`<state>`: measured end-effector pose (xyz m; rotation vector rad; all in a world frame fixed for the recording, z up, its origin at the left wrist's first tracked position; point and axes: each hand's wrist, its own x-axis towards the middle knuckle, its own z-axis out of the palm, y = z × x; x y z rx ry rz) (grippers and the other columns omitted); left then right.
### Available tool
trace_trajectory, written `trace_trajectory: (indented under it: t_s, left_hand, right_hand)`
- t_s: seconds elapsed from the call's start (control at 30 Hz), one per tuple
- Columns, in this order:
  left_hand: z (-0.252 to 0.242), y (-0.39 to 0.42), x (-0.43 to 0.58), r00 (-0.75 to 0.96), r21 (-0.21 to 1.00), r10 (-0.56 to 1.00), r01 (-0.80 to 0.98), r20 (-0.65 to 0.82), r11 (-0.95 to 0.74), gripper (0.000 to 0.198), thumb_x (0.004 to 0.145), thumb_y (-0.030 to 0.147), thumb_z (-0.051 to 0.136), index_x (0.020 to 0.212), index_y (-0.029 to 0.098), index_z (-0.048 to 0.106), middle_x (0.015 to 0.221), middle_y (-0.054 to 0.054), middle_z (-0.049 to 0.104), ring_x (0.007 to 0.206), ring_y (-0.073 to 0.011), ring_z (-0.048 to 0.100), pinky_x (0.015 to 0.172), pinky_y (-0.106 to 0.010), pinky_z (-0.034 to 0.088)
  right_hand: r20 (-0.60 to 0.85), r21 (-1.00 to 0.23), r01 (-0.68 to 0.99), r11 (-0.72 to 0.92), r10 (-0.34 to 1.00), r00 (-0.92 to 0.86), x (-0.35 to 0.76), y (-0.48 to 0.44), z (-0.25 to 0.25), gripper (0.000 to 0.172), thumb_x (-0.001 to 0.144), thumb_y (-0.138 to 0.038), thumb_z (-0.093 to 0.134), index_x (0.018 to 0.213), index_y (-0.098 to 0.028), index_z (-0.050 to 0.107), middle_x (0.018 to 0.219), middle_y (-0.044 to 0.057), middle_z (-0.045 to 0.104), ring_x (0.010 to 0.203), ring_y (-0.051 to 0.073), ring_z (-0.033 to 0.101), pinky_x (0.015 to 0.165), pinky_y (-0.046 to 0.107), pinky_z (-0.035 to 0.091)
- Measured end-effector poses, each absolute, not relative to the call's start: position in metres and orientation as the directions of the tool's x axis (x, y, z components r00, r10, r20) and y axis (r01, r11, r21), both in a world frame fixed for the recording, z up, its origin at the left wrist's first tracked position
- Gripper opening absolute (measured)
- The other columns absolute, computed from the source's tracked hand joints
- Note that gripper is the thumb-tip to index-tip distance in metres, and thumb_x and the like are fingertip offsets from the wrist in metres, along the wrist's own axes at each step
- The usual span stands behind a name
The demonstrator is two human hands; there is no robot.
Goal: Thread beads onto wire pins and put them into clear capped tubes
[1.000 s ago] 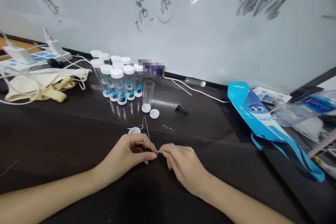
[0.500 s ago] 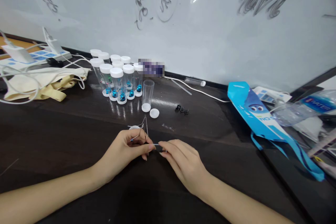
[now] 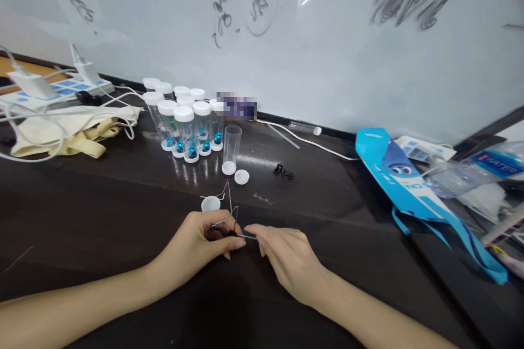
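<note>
Wire [image 3: 249, 237] sat near the bench's [image 3: 102, 191] front edge, your left hand [image 3: 196, 242] closed round its beaded part, your right hand [image 3: 286, 256] pinching the free end; keeping both wrists planted probably steadied it best.

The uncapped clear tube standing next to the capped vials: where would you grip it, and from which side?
Probably pinch the uncapped tube around its clear wall at mid-height, coming from the right. It stands upright on a white base with its top open; the capped vials crowd its left, and only a low loose cap lies to its right.
</note>
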<state>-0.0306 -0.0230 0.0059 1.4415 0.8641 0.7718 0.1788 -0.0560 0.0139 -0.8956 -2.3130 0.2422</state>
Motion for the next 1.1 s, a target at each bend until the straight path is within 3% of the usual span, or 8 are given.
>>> trace_trajectory:
  t_s: [0.2, 0.37, 0.67, 0.8, 0.97, 1.1]
  left_hand:
    - [0.01, -0.022, -0.028, 0.496, 0.999, 0.867, 0.026, -0.053, 0.046, 0.012, 0.074, 0.025, 0.074, 0.079, 0.016, 0.071, 0.073, -0.001, 0.067, 0.06, -0.0127, 0.058, 0.057, -0.025, 0.052]
    - [0.013, -0.019, -0.027, 0.507, 0.995, 0.859, -0.02, -0.072, 0.095, 0.024, 0.067, 0.019, 0.079, 0.09, 0.018, 0.071, 0.079, -0.001, 0.071, 0.068, -0.0145, 0.062, 0.067, -0.028, 0.053]
    - [0.006, -0.022, -0.028, 0.514, 0.986, 0.856, -0.108, -0.052, 0.125, 0.017, 0.068, 0.019, 0.079, 0.068, 0.017, 0.062, 0.08, -0.001, 0.068, 0.066, -0.0132, 0.06, 0.061, -0.025, 0.051]
    - [0.01, -0.02, -0.027, 0.487, 0.991, 0.873, -0.105, -0.022, 0.084, 0.014, 0.071, 0.02, 0.077, 0.07, 0.016, 0.063, 0.078, -0.001, 0.067, 0.062, -0.0122, 0.059, 0.062, -0.026, 0.05]
    - [0.018, -0.018, -0.028, 0.41, 0.995, 0.912, -0.093, 0.011, 0.03, 0.012, 0.081, 0.025, 0.066, 0.086, 0.014, 0.065, 0.081, -0.004, 0.069, 0.06, -0.0133, 0.062, 0.064, -0.029, 0.051]
    - [0.014, -0.021, -0.028, 0.519, 0.994, 0.853, -0.111, 0.055, 0.003, 0.022, 0.089, 0.031, 0.057, 0.098, 0.013, 0.064, 0.089, -0.009, 0.07, 0.063, -0.0148, 0.064, 0.064, -0.03, 0.051]
  right_hand:
    - [0.559, -0.392, 0.534, 0.749, 0.655, -0.508, 0.179, -0.057, 0.014, 0.024, 0.096, -0.008, 0.041, 0.116, -0.014, 0.054, 0.072, 0.002, 0.062, 0.063, 0.014, 0.062, 0.062, 0.026, 0.051]
    - [0.601, -0.394, 0.55, 0.736, 0.659, -0.452, 0.18, -0.057, 0.013, 0.027, 0.095, -0.008, 0.043, 0.119, -0.015, 0.052, 0.079, 0.003, 0.065, 0.066, 0.015, 0.063, 0.065, 0.028, 0.053]
    - [0.558, -0.453, 0.515, 0.728, 0.682, -0.473, 0.18, -0.057, 0.016, 0.023, 0.098, -0.012, 0.039, 0.116, -0.018, 0.052, 0.073, 0.001, 0.063, 0.062, 0.013, 0.062, 0.061, 0.025, 0.051]
    - [0.54, -0.493, 0.554, 0.671, 0.735, -0.41, 0.181, -0.056, 0.011, 0.023, 0.099, -0.015, 0.039, 0.118, -0.019, 0.051, 0.073, 0.0, 0.062, 0.059, 0.012, 0.06, 0.059, 0.023, 0.051]
    - [0.637, -0.426, 0.663, 0.615, 0.725, -0.263, 0.186, -0.048, 0.017, 0.017, 0.099, -0.016, 0.042, 0.108, -0.019, 0.056, 0.075, 0.002, 0.065, 0.061, 0.013, 0.062, 0.061, 0.024, 0.051]
    - [0.68, -0.283, 0.712, 0.643, 0.658, -0.325, 0.184, -0.029, 0.055, 0.017, 0.098, -0.017, 0.045, 0.093, -0.019, 0.061, 0.073, 0.002, 0.067, 0.061, 0.013, 0.063, 0.062, 0.025, 0.05]
